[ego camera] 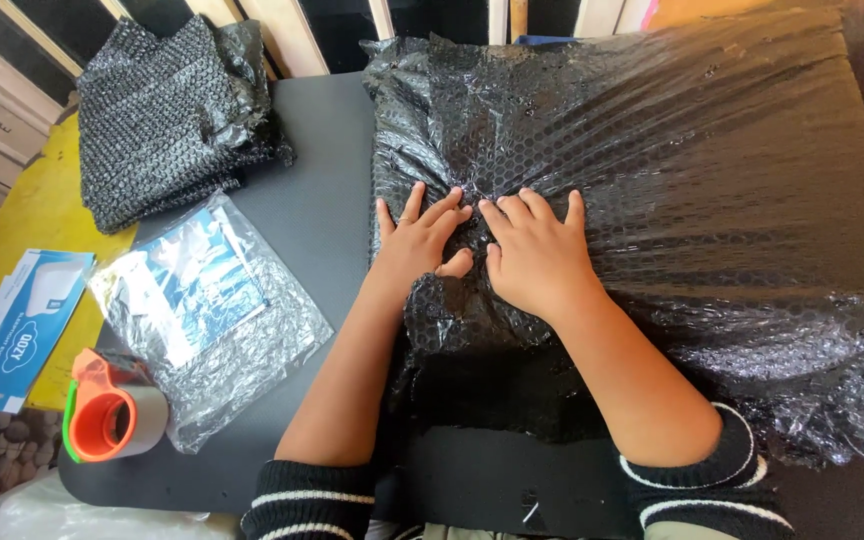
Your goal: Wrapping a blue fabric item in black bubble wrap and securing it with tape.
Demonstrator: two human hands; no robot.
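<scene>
Striped sleeves at the lower edge lead to both hands, laid flat side by side on a large parcel [672, 190] wrapped in black bubble wrap. Left hand [420, 240], fingers spread, presses the wrap near the parcel's left end; right hand [537, 255], fingers slightly apart, presses just beside it, thumbs nearly touching. Neither hand grips anything. Parcel lies on a dark table [322, 200], filling its right half. Wrapping looks well advanced: the top is covered, though no tape shows on the loose folds. Tape dispenser [112, 412] sits untouched at lower left, near a clear packet [207, 310]; spare bubble wrap [167, 110] lies folded beyond.
</scene>
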